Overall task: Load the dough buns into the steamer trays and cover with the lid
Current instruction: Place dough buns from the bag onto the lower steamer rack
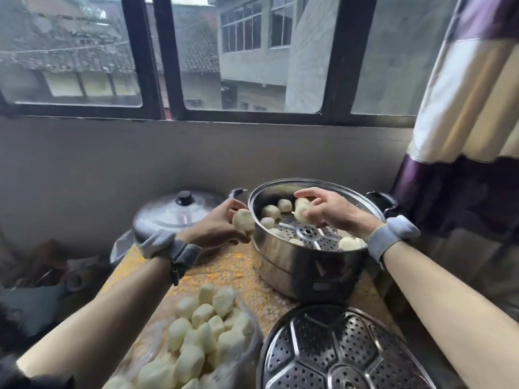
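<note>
A dark-framed window [171,57] spans the top from 10 to 1 o'clock and lets in flat grey daylight. Through it show a tiled roof [70,49] at 10 o'clock and a grey building [252,60] at 12. Below runs a plain pale wall [84,164]. A purple-and-cream curtain [466,102] hangs at 2 o'clock. The table [224,272] at 6 wears a yellow patterned cloth.

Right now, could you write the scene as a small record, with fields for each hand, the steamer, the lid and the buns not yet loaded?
left hand: grips a bun just outside the steamer tray's left rim
right hand: grips a second bun above the steamer tray
loaded buns: several along the tray's edge, middle bare
lid: off, lying behind the left hand
waiting buns: heap in a clear bag, near side
spare tray: nearest, no buns seen on it
</note>
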Motion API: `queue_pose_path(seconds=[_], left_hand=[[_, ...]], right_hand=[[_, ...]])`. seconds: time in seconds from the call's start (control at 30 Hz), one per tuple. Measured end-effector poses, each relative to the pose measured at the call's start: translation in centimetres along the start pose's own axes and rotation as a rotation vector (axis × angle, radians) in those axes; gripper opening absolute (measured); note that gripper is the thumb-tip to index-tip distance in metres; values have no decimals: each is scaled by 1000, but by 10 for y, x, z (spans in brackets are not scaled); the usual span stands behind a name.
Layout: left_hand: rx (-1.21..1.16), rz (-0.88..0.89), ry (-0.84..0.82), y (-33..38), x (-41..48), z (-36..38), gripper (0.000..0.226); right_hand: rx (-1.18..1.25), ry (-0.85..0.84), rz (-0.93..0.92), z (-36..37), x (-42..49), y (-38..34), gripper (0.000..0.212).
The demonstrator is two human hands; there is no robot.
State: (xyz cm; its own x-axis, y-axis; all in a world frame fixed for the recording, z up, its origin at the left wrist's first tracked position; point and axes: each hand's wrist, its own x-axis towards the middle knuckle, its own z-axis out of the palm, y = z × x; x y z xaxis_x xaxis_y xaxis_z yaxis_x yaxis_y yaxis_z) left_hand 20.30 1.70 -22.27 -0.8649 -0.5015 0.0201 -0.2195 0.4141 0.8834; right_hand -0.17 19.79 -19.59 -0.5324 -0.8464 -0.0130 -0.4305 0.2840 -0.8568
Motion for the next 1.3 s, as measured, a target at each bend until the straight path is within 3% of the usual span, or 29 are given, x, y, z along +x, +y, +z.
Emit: queue_pose_path(seconds=[0.1, 0.17, 0.27, 0.4, 0.7, 0.9, 1.03, 1.3], left_hand=[[28, 77, -24, 22, 37, 37, 57], [129, 117, -28, 30, 54, 56, 56], [368, 128, -39, 36, 79, 87, 53], [724, 149, -201, 44, 113, 132, 41], [850, -19, -408, 22, 143, 179, 36], [891, -16, -396, 14, 145, 182, 31], [843, 31, -523, 16, 145, 169, 29], [844, 17, -487, 17, 142, 170, 24]], right_hand=[[-56, 190, 72, -40, 8, 38, 30], [-130, 224, 131, -50, 11, 60, 26], [-303, 159, 192, -56, 12, 83, 27], [-552, 62, 241, -63, 15, 100, 31], [-826, -234, 313, -53, 28, 106, 37], [-859, -200, 307, -50, 32, 111, 39], [-852, -181, 305, -48, 33, 111, 34], [-832, -227, 332, -48, 33, 111, 43]])
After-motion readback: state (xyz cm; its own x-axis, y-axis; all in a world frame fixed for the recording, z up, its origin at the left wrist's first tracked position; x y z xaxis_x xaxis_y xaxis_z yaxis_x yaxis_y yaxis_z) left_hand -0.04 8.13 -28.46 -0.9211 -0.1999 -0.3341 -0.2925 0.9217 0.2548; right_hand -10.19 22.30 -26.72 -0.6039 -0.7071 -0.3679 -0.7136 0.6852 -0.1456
